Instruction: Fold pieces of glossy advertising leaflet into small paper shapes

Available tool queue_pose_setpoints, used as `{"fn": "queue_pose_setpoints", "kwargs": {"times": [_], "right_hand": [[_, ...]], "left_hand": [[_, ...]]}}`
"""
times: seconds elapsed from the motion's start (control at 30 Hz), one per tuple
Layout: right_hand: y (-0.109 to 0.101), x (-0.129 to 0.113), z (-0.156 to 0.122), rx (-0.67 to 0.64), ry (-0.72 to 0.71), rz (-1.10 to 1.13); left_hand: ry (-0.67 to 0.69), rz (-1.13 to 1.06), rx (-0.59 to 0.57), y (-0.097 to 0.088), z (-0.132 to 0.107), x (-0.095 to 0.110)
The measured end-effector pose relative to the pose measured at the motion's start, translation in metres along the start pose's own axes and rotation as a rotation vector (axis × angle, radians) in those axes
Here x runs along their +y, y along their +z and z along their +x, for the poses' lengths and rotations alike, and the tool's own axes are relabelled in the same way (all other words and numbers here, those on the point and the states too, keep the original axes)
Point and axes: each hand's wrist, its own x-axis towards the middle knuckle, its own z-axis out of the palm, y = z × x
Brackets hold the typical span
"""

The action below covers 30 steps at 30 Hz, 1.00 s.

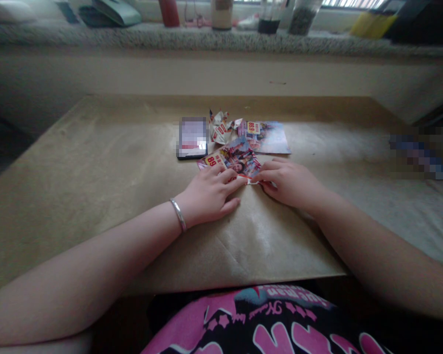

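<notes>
A colourful printed paper sheet (pixel 236 160) lies on the brown paper-covered table (pixel 96 162), partly folded. My left hand (pixel 208 194), with a silver bangle at the wrist, lies on its near left edge with fingers stretched flat. My right hand (pixel 288 182) presses the sheet's near right corner, fingers bent and pinched on the fold. Behind it lie a crumpled printed paper (pixel 220 129) and a flat printed leaflet (pixel 268 137).
A phone (pixel 192 138) lies face up just left of the papers. A stone ledge (pixel 206 39) at the back carries jars, a red bottle and other items. A blurred object (pixel 424 155) sits at the table's right side.
</notes>
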Motion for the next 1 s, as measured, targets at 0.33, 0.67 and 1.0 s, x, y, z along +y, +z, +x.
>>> {"fn": "queue_pose_setpoints", "kwargs": {"times": [0.33, 0.67, 1.0], "right_hand": [[-0.010, 0.010, -0.006, -0.095, 0.064, 0.003], [-0.014, 0.019, -0.008, -0.162, 0.119, -0.071], [-0.021, 0.019, -0.008, -0.238, 0.163, -0.093]], "left_hand": [[-0.008, 0.001, -0.006, 0.000, -0.001, 0.000], [-0.013, 0.000, -0.035, -0.001, 0.000, 0.001], [-0.002, 0.014, -0.022, 0.000, -0.002, 0.000]]}}
